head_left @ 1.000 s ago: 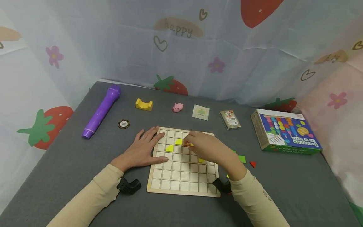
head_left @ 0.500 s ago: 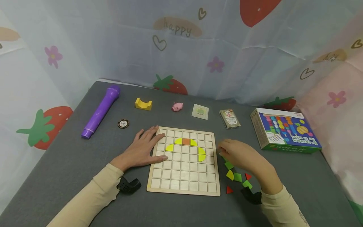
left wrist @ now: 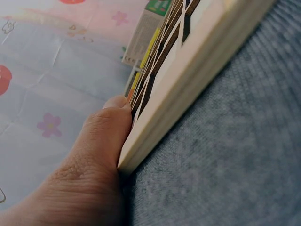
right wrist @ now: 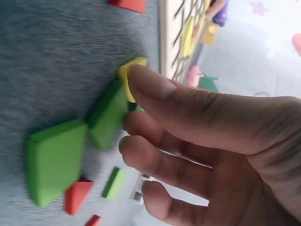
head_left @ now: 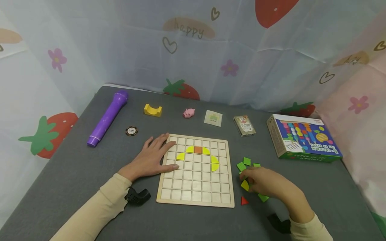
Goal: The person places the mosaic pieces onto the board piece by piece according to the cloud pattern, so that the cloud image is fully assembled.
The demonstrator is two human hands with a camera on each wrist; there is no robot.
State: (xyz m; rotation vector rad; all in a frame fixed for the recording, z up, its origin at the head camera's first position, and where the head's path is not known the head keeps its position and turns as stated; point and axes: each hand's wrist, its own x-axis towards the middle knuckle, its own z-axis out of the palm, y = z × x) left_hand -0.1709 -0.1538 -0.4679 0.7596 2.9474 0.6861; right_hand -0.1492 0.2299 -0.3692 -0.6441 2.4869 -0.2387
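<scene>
Right hand [head_left: 268,187] moved nearer onto yellow piece [head_left: 244,185] among green pieces [head_left: 241,166].

Grey fabric-covered tabletop [head_left: 75,174], textured weave in the wrist views. Behind and on both sides, a thin, creased pale blue-white sheet [head_left: 126,50] as backdrop, printed w/ red strawberries, pink flowers, hearts & the word "happy". Right side tinted pinkish. Light soft & even, no hard shadows.

Pale wooden grid board [head_left: 196,187], centre frame: yellow curved pieces [head_left: 214,163] and one orange square [head_left: 197,150]. Right of it: green tiles [head_left: 241,166], red triangle [head_left: 244,201]. Upper left: purple microphone [head_left: 107,117]. Grey tabletop [head_left: 75,174]; strawberry-and-flower patterned backdrop [head_left: 181,50].
</scene>
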